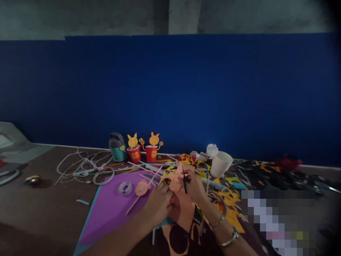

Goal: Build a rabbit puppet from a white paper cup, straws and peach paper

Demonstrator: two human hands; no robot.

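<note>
Red cups (135, 155), gold double-happiness | left hand (160, 202) on peach paper (183, 210), grip unclear | right hand (195, 185) gripping dark tool (184, 182)

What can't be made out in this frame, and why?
Head view, all items:
- Left hand's fingertips: partly hidden by the hand itself, so its grip on the peach paper is unclear.
- Black tool in the right hand: too small and dark to identify.
- Lower right: masked by a pixelated patch.
- Dark clutter at far right: blurred.
- Peach scrap: cut off by the bottom edge.
</note>
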